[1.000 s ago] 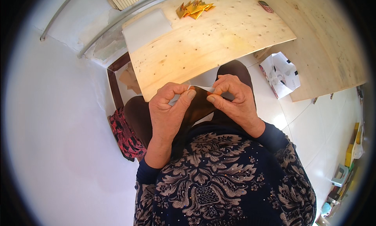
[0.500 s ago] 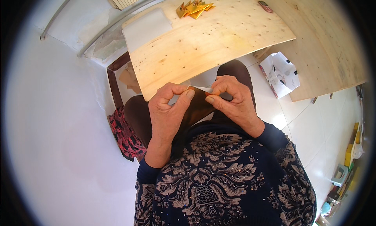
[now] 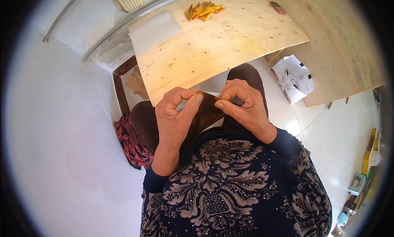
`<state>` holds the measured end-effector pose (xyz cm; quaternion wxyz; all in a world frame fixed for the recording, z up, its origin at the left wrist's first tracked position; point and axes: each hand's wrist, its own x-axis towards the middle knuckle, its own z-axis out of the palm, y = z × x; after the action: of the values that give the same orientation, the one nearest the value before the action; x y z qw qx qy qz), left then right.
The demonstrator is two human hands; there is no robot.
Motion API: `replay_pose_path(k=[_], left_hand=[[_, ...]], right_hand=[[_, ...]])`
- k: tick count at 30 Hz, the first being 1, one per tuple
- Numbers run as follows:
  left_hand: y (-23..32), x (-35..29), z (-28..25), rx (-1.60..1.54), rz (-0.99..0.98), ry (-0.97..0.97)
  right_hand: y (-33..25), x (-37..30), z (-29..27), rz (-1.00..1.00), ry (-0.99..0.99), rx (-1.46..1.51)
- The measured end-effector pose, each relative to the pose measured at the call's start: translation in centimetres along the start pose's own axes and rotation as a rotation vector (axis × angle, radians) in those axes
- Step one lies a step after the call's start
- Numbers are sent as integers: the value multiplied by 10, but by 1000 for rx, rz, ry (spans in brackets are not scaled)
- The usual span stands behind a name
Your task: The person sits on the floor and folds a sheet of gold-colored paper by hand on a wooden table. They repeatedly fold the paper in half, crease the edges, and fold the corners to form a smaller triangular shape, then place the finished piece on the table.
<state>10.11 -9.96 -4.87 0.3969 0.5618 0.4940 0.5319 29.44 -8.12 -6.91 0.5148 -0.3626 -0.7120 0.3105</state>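
Plywood makes up the board point(image 3: 221, 44), the landmark for everything else. Left of its near corner, low against the white wall, a red patterned cloth point(image 3: 130, 141) hangs off the seat edge beside the person's knee. On the board's far left part lies a white sheet point(image 3: 154, 31), flat and alone.

Just below the board's near edge, over the lap, the left hand point(image 3: 176, 116) is curled, thumb pressed toward the bent forefinger, pinching the left end of a small folded paper point(image 3: 210, 95). That paper sits between the two hands, just in front of the board's near edge and above the dark trousers; it shows an orange side and a pale white strip along its top. How it is folded cannot be made out, as the fingers cover most of it.

At the board's far edge, right of the sheet, a heap of folded gold papers point(image 3: 204, 11) rests on the wood.

Right of the paper, the right hand point(image 3: 242, 107) is closed in the same way, thumb and forefinger nipping the paper's right end, the other fingers tucked.

Near the board's far right corner lies a small reddish phone point(image 3: 278, 7). Below the board's right end, on the tiled floor, a white bag point(image 3: 293, 77) stands open.
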Motion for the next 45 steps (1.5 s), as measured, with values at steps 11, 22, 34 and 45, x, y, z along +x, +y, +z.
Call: replay_pose_path(k=[11,22,34,45], left_hand=[[1,-2,-2,-233,20,98],[-11,1,-6,-369,97,147],[-12,7,-5,-365,130,174],[5,19,22,304,526,62]], right_hand=[[-6,-1,5,278,103,411],[-13,2,-1,424,-23,503],[-4,3,-7,481,-14,485],[-23,40,-15,-120,-159,-364]])
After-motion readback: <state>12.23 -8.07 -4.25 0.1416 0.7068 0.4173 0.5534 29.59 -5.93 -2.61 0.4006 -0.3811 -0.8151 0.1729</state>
